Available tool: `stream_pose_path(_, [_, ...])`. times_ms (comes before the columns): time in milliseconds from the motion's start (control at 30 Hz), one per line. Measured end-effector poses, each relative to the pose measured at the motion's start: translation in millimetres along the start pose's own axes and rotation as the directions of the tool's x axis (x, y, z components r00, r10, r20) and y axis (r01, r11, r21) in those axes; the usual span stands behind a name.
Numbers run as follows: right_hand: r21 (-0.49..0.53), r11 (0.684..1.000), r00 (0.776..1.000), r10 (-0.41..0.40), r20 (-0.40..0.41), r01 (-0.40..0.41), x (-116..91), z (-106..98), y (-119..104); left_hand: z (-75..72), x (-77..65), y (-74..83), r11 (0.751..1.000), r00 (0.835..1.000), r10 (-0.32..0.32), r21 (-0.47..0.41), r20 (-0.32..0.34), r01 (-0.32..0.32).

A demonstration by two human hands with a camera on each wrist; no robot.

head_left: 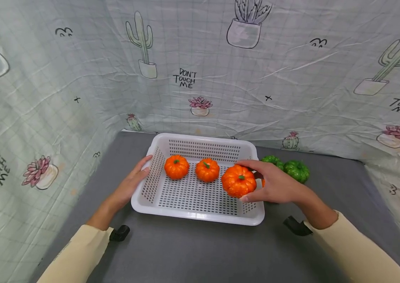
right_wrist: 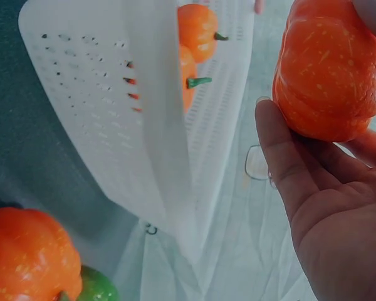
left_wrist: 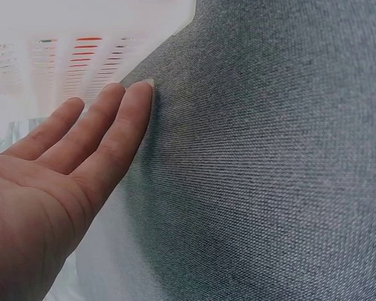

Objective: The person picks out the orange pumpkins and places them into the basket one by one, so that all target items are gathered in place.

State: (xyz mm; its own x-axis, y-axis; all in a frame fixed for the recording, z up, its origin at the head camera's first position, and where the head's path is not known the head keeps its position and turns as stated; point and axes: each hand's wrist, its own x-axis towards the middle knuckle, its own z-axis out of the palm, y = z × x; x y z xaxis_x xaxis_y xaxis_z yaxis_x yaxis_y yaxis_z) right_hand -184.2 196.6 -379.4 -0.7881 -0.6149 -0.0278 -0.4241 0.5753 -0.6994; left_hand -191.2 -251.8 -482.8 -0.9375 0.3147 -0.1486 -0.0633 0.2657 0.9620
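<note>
A white perforated plastic basket [head_left: 200, 215] stands on the grey table. Two small orange pumpkins with green stems lie in it, one at the left [head_left: 176, 168] and one near the middle [head_left: 207, 171]. My right hand [head_left: 280, 184] grips a third orange pumpkin [head_left: 236, 184] between thumb and fingers, over the basket's right end. The right wrist view shows this pumpkin [right_wrist: 332, 75] held above the rim. At the basket's left side is my left hand [head_left: 131, 186], its fingers extended against the wall. In the left wrist view those fingers [left_wrist: 116, 135] look straight.
Right of the basket sit green pumpkins [head_left: 297, 171] on the table. Beside them, another orange pumpkin [right_wrist: 31, 254] shows in the right wrist view, mostly hidden behind my right hand in the head view. A printed cactus curtain [head_left: 221, 86] hangs along the table's back and sides.
</note>
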Motion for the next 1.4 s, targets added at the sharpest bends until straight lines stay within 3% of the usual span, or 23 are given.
stream_pose_path(567, [0.027, 0.999, 0.997, -0.042, 0.071, 0.04, 20, 7, -17, -2.2, -5.4, -0.8, 1.0, 1.0, 0.001, -0.002, 0.01, -0.001])
stream_pose_path(1400, [0.005, 0.997, 0.986, -0.078, 0.145, 0.078, 52, 11, -35, -0.4, 2.4, 0.4, 1.0, 1.0, 0.012, -0.028, 0.014, -0.011])
